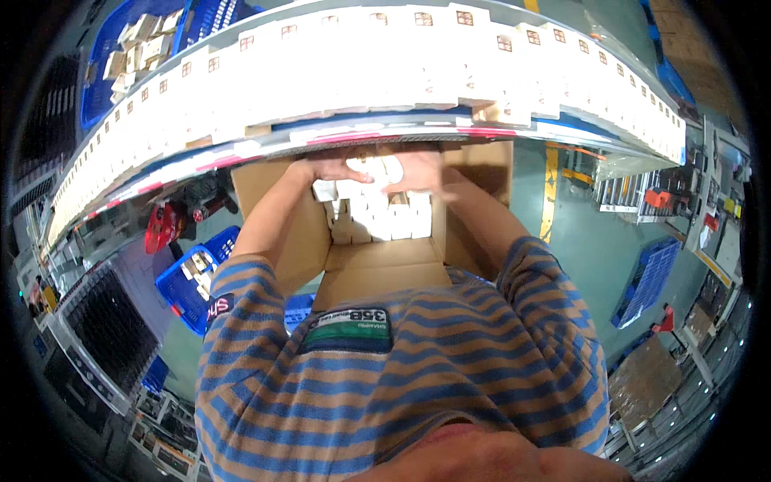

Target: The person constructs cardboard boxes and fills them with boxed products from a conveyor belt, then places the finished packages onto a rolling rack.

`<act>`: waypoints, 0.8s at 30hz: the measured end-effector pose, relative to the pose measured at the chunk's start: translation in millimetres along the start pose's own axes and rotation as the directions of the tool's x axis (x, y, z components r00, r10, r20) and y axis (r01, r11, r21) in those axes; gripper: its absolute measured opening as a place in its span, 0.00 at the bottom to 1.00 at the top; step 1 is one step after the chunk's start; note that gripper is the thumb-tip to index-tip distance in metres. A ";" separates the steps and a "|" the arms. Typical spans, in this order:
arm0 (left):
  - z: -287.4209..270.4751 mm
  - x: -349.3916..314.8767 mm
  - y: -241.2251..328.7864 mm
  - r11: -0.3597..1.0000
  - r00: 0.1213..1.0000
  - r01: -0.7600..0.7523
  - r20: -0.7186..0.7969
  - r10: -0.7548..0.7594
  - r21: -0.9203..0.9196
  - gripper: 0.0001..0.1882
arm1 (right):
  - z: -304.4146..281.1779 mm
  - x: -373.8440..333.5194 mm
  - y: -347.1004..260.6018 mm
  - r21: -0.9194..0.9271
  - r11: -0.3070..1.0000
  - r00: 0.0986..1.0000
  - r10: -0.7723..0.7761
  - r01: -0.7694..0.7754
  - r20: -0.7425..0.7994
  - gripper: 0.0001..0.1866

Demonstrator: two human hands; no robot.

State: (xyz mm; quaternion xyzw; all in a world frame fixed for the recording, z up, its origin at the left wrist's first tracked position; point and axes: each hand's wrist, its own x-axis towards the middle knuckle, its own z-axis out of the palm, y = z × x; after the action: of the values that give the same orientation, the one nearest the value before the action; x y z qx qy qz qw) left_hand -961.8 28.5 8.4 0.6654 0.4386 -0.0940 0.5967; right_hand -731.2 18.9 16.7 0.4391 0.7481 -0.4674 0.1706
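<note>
An open brown cardboard carton (387,256) stands in front of my body with its flaps folded out. Small white boxes (381,226) stand packed side by side inside it. At the carton's far side, my left hand (336,169) and my right hand (419,171) face each other, thumbs inward, gripping small white boxes (377,167) between them. Glare washes out the edges of these held boxes, and some fingertips are hidden behind them.
Beyond the carton runs a long shelf edge (361,138) carrying a row of brightly lit white boxes (361,76). Blue crates (186,296) holding small boxes stand at the left and far left. A blue pallet (645,281) lies on the green floor at right.
</note>
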 end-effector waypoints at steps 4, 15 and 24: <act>-13.9 12.1 -0.6 0.995 0.981 0.103 0.168 -0.099 -0.014 0.54 | -12.3 -2.6 -15.0 -0.026 0.996 0.992 -0.080 0.083 0.093 0.45; 29.0 -23.4 18.3 0.801 0.893 0.235 -0.447 0.045 0.550 0.50 | 7.7 50.3 24.9 0.254 0.954 0.929 0.058 -0.159 0.365 0.34; 44.7 25.5 -18.7 0.922 0.865 0.253 -0.496 -0.080 0.292 0.38 | 31.0 36.0 6.5 0.402 0.916 0.898 0.171 0.008 -0.407 0.26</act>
State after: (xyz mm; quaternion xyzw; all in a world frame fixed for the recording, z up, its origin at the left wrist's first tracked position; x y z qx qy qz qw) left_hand -941.7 -0.4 -33.5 0.7215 0.6043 -0.0558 0.3333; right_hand -750.7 11.7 -26.5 0.5887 0.6381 -0.4909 -0.0720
